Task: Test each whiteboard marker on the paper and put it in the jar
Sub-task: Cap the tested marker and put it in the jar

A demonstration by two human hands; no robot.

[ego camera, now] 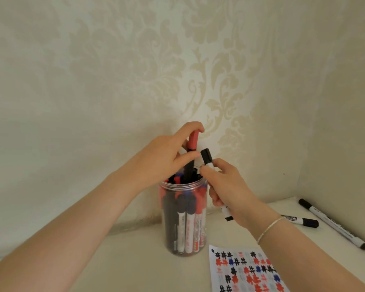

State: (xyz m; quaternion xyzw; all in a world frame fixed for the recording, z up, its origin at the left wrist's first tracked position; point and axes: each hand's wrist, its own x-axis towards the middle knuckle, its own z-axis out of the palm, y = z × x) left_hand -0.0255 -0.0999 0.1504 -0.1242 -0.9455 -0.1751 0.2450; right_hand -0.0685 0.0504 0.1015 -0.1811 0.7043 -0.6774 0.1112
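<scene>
- Marked paper [249, 270], covered in red, blue and black test strokes, lies nearest on the table [118, 260].
- Left hand [167, 157] pinches a red-capped marker [44, 153] standing in the clear jar [183, 220] of markers.
- Right hand [226, 186] grips a black-capped marker [207, 158] beside the jar's mouth.
- Two black markers [333, 224] lie at right.
</scene>
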